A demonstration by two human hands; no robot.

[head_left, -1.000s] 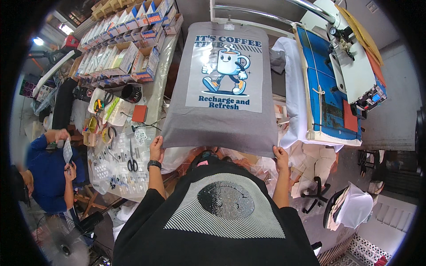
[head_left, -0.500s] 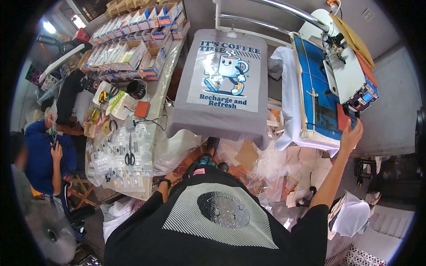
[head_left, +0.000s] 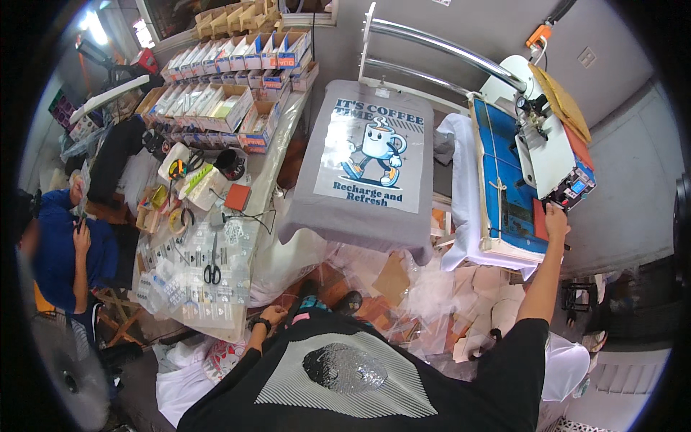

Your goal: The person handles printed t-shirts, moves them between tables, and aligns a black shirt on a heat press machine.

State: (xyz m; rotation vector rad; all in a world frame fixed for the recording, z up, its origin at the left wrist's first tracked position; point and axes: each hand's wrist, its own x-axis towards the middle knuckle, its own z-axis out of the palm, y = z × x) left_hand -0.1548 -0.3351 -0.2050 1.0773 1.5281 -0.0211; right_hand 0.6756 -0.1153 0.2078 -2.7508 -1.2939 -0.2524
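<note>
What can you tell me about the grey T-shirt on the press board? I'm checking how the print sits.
The grey T-shirt lies flat, print side up, pulled over a board so its collar points away from the person and its hem hangs off the near edge. The fabric looks like smooth cotton, with few wrinkles. A large rectangular print fills the chest: a walking cartoon mug in white and blue, with dark blue lettering above and below. Neither hand touches it: the right hand is at the heat press beside it, the left hand hangs low.
</note>
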